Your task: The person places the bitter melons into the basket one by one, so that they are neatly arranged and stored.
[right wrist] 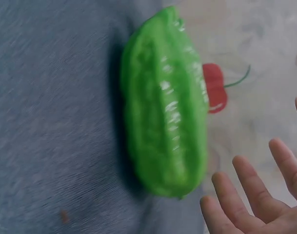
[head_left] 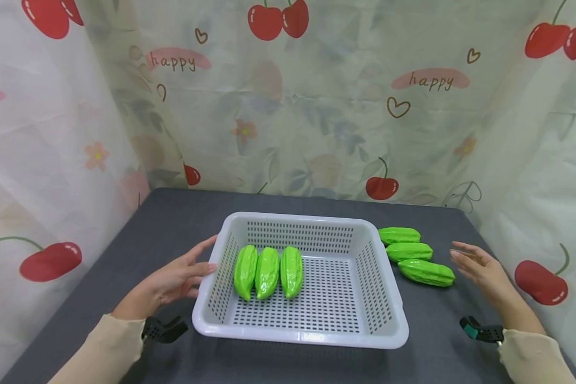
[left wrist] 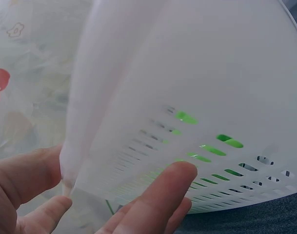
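Observation:
A white perforated plastic basket (head_left: 307,337) stands on the dark table, with three bright green, glossy, ridged bitter melons (head_left: 267,273) side by side in its left half. My left hand (head_left: 180,277) grips the basket's left side; in the left wrist view its thumb and fingers (left wrist: 170,192) lie about the rim and the outer wall. Right of the basket, three more bitter melons (head_left: 426,272) lie in a row. My right hand (head_left: 480,269) holds nothing, fingers apart, just right of the nearest of these melons. That melon (right wrist: 165,112) shows large in the right wrist view.
The dark table (head_left: 182,213) is enclosed by pale curtains (head_left: 293,106) printed with cherries and hearts, at the back and on both sides. Black straps (head_left: 163,329) are on both wrists. A thin cord (head_left: 463,194) hangs by the table's far right corner.

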Motion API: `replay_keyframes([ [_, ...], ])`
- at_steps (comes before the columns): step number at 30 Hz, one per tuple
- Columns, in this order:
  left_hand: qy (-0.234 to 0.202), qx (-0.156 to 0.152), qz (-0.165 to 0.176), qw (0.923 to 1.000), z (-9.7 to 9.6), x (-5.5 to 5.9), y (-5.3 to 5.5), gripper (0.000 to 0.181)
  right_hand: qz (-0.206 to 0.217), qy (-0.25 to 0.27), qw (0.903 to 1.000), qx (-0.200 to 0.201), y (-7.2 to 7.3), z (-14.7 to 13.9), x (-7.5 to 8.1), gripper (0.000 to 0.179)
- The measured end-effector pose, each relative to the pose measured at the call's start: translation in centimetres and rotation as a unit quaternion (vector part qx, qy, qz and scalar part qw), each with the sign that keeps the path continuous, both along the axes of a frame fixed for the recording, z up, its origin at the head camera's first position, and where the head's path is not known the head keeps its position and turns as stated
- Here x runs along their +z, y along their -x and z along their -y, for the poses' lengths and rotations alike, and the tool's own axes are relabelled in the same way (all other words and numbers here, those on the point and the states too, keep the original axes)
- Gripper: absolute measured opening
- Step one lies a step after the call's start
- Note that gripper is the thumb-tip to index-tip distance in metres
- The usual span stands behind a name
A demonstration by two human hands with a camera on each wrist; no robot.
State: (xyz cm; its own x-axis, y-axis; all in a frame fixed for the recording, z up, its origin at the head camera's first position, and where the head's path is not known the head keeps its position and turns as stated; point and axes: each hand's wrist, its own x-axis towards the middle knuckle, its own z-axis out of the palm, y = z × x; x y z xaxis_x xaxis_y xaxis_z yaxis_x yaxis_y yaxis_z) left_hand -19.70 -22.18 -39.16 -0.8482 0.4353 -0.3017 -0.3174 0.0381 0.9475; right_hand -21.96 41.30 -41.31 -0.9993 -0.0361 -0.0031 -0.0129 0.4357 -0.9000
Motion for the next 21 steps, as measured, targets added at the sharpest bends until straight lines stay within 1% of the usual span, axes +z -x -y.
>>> replay_keyframes([
  [2,-0.001,0.000,0.000,1.0000,0.0,0.0,0.0,0.087,0.018,-0.038,0.9991,-0.002,0.1,-0.1,-0.5,0.046],
  [6,-0.003,-0.003,0.001,1.0000,0.0,0.0,0.0,0.087,0.052,-0.056,0.9970,0.009,0.2,-0.2,-1.1,0.061],
  [9,-0.006,-0.005,0.001,1.0000,0.0,0.0,0.1,0.087,0.073,-0.066,0.9950,0.016,0.4,-0.3,-1.4,0.069],
  [11,-0.007,-0.004,0.003,1.0000,0.0,-0.1,0.2,0.087,0.082,-0.079,0.9933,0.020,0.5,-0.4,-1.7,0.072],
  [15,-0.008,0.000,0.006,0.9999,0.0,0.0,0.2,0.087,0.085,-0.108,0.9901,0.026,0.8,-0.4,-2.4,0.073],
  [21,-0.005,0.000,0.003,1.0000,-0.1,0.0,0.1,0.087,0.096,-0.125,0.9867,0.039,1.0,-0.2,-2.7,0.075],
])
